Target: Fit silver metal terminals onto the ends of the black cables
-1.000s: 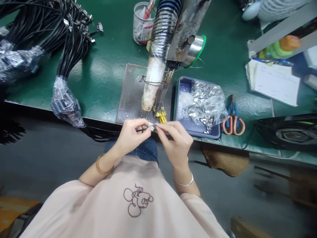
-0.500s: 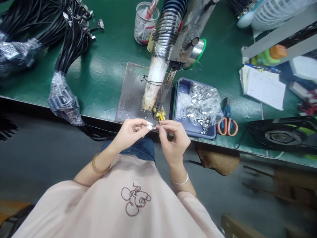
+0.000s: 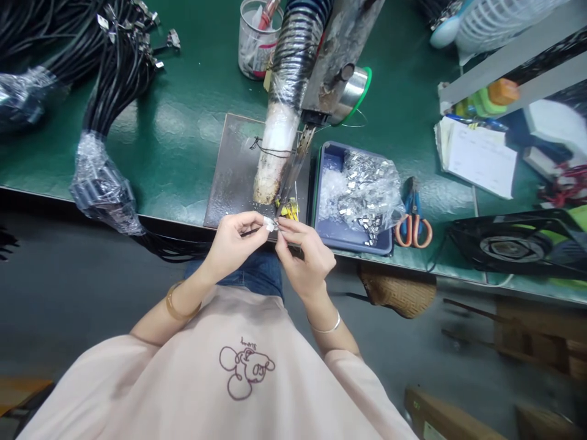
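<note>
My left hand (image 3: 239,241) is closed in a pinch on a small white connector (image 3: 269,224). A bit of black cable shows under its fingers. My right hand (image 3: 306,249) pinches a small metal piece (image 3: 276,225) against the connector's right end; fingertips partly cover it. Both hands are at the bench's front edge, just below a soldering iron (image 3: 293,168) pointing down in its stand. Beside the iron's tip are yellow bits (image 3: 290,209). A white-wrapped suction hose (image 3: 274,137) ends above the grey plate (image 3: 233,156).
A blue tray (image 3: 353,240) at right holds a plastic bag of small metal parts (image 3: 369,186). Next to it lie orange-handled cutters (image 3: 413,220) and a black fan (image 3: 513,247). Bundled black cables (image 3: 103,183) lie left. Behind stand a solder spool (image 3: 351,95) and a clear cup (image 3: 259,46).
My right fingertips have come closer to the left ones, and the metal piece now meets the connector's end. The whole view has shifted slightly, with the bench things appearing further left.
</note>
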Demonstrator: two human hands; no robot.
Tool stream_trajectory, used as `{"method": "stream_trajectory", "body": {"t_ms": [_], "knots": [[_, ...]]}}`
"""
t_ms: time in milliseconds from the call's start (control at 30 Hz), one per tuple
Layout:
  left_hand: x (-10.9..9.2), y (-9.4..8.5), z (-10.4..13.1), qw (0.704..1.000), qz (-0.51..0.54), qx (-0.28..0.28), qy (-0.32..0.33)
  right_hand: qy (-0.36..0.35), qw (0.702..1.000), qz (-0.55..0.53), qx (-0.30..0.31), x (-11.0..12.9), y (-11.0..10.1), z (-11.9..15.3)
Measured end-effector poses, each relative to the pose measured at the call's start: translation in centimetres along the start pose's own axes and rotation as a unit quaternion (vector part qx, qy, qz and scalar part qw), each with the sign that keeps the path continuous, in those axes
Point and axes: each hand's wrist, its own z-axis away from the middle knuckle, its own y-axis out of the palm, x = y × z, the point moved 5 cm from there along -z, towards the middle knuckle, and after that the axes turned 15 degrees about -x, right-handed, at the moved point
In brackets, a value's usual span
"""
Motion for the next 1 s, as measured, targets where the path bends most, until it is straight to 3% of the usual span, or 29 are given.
{"method": "stream_trajectory", "body": {"t_ms": [167,600,1000], "knots": [[-0.6,0.1,0.2,0.998,-0.034,-0.035,0.042,-0.036,0.999,0.025,-0.004,0.2,0.1,-0.3],[-1.9,0.2,0.0,0.983,-0.109,-0.05,0.14,-0.011,1.0,0.013,-0.002,-0.2,0.3,-1.0],[-1.6,0.0,0.7,0.959,-0.174,-0.015,0.222,-0.05,0.998,0.013,0.019,-0.1,-0.1,-0.6]]}}
